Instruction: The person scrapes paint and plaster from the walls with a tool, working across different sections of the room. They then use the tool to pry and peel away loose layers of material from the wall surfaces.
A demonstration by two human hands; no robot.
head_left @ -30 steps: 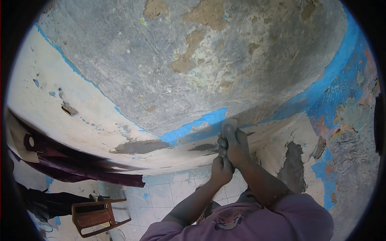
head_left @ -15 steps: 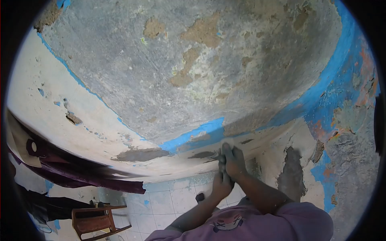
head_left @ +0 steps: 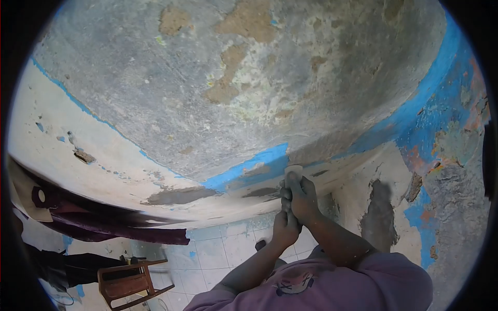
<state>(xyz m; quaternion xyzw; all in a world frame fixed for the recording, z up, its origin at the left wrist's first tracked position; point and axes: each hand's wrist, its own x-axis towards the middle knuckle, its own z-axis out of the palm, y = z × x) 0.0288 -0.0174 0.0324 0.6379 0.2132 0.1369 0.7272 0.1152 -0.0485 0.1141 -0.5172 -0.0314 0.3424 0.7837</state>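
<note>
A scraper with a broad pale blade (head_left: 294, 169) meets the wall at the lower edge of the blue paint strip (head_left: 259, 165). My right hand (head_left: 302, 198) is closed around it just below the blade, the thumb lying along its upper face. Lower down, my left hand (head_left: 286, 229) is closed too, wrapped on what seems to be the handle; the fingers hide most of it. Bare grey plaster (head_left: 171, 98) spreads above the blade, and off-white paint (head_left: 244, 207) lies below and around my hands.
At the lower left stands a wooden chair (head_left: 127, 282) near dark cloth (head_left: 78, 267). A maroon cloth (head_left: 161, 237) hangs along the left wall. The right wall has peeling blue paint (head_left: 415, 124) and a grey patch (head_left: 378, 217). White tiles (head_left: 207, 254) cover the floor.
The scraper and both hands have shifted slightly up in view, and more of the blade shows. The whole view has tilted a little, with the wall sliding up and left.
</note>
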